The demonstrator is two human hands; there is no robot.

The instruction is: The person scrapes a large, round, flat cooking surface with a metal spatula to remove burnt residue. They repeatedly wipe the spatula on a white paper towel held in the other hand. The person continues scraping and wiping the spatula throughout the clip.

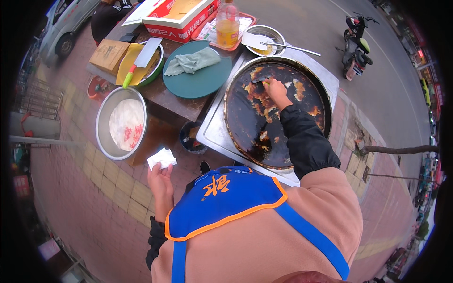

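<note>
My right hand (277, 93) grips the yellow-green handle of a metal scraper (261, 79), its blade against the surface of a large round black griddle pan (244, 129). Browned and whitish food scraps (260, 98) stick to the pan in patches, and parts of the surface shine as if oily. Lower left, away from the pan, my left hand (162, 182) holds a folded white paper napkin or tissue (162, 158) between thumb and fingers. The pan sits on a metal stove top (216, 132); my right forearm hides part of its right side.
A teal round board (196, 85) bears a grey-green cloth (193, 63). Beside it, a cleaver (148, 53) lies across a bowl (155, 72). A metal basin (101, 132), an oil bottle (227, 30), a bowl with a white spatula (254, 40) and a bin (189, 139) are around.
</note>
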